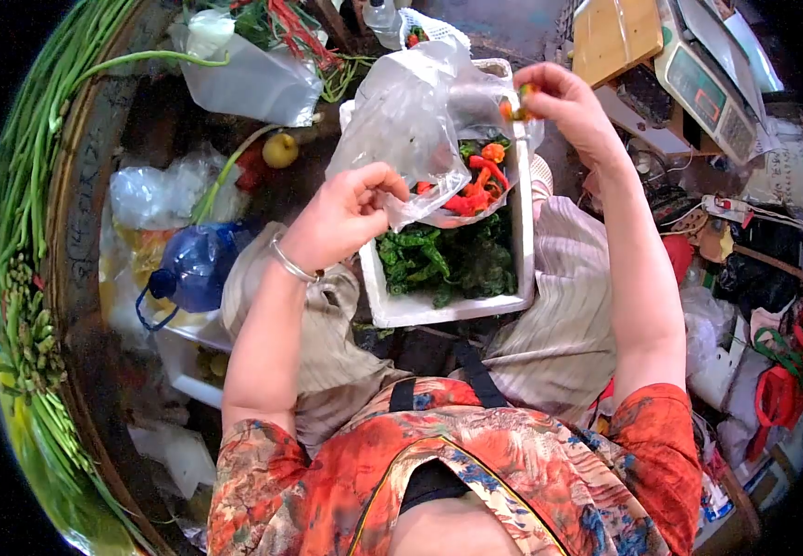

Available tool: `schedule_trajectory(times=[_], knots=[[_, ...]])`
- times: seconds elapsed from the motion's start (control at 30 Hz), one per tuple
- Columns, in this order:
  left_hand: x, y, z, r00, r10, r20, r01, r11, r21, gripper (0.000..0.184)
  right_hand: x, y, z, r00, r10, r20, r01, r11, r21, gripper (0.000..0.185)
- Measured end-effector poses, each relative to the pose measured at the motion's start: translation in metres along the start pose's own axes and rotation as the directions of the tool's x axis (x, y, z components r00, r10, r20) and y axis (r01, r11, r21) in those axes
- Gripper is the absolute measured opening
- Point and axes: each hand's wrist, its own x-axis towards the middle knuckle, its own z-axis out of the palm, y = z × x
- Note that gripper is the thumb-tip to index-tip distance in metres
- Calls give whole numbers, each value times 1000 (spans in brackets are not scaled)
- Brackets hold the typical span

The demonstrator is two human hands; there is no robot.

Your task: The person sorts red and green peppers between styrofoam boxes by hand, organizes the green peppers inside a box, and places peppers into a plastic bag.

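My left hand (351,213) pinches the rim of a clear plastic bag (392,125) and holds its mouth open. Red peppers (477,193) lie inside the bag, with an orange one among them. Beneath the bag, green peppers (420,255) fill a white foam box (452,313) between my knees. Over the box's far right corner, my right hand (564,107) is closed on a small pepper (516,107), partly orange and partly green. The bag hides much of the far half of the box.
Long green beans (26,176) line the wooden ledge at far left. A blue plastic jug (196,264) and a yellow round fruit (280,150) are left of the box. At upper right, a digital scale (698,88) stands beside a wooden board (616,39). Clutter covers the right side.
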Motion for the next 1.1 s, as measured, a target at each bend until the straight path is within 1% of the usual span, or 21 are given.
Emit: schedule_trajectory(times=[0.03,0.07,0.13,0.27,0.3,0.33,0.37,0.4,0.5,0.57,0.6,0.7,0.73,0.8,0.87,0.9,0.93,0.97,1.03,1.07,1.1], knots=[[0,3,2,1000,3,4,-3,1000,-22,23,4,-3,0,994,-64,-92,63,998,-19,21],[-2,9,4,1000,4,8,-3,1000,-19,23,8,-6,0,979,-62,-194,60,998,-19,24],[-5,19,10,1000,25,-17,-22,984,177,25,22,0,-3,942,-127,-310,148,988,47,32],[1,4,10,999,44,-4,-42,977,211,15,32,3,5,910,-199,-365,248,964,92,39],[2,0,9,999,44,-1,-43,976,213,15,33,9,2,920,-153,-360,191,979,73,41],[3,-4,7,999,49,-24,-45,989,142,12,35,14,-1,929,-107,-355,134,990,52,43],[3,-6,6,997,53,-49,-49,996,69,9,38,19,-5,912,-161,-377,149,987,-61,39],[4,-5,6,997,54,-50,-51,996,67,9,35,14,-6,912,-162,-376,150,987,-63,39],[2,5,7,998,19,-57,-17,999,28,8,21,-8,-5,956,-119,-269,116,993,-27,31],[2,8,8,998,13,-68,-12,1000,10,8,15,-12,0,985,-111,-131,99,991,-89,21],[2,9,8,997,8,-76,-8,1000,-6,9,11,-13,3,986,-107,-130,97,992,-87,21],[4,6,5,998,9,-62,-9,1000,2,11,0,-8,13,975,-98,199,139,969,-204,14],[4,5,4,999,13,-45,-13,1000,18,11,-1,-2,19,961,-106,257,188,929,-320,17],[3,7,5,999,-3,-47,4,1000,6,11,-9,6,34,938,73,338,109,865,-490,24],[3,8,5,1000,-1,14,2,998,-60,10,-22,6,49,901,139,411,111,841,-529,31],[3,10,4,1000,-3,15,4,998,-60,10,-28,8,54,883,107,457,177,826,-535,37],[3,13,4,1000,-5,28,8,991,-132,10,-27,-2,60,828,273,489,166,714,-680,41],[2,15,3,999,-5,40,13,979,-202,10,-27,7,64,829,205,520,257,686,-680,39],[4,13,2,999,-2,35,9,980,-198,10,-33,23,78,847,47,529,387,627,-676,32],[5,13,2,999,5,31,1,981,-195,10,-30,27,77,847,47,529,387,628,-675,32],[5,13,2,999,5,31,2,981,-196,10,-25,18,79,826,106,554,369,642,-673,40]])
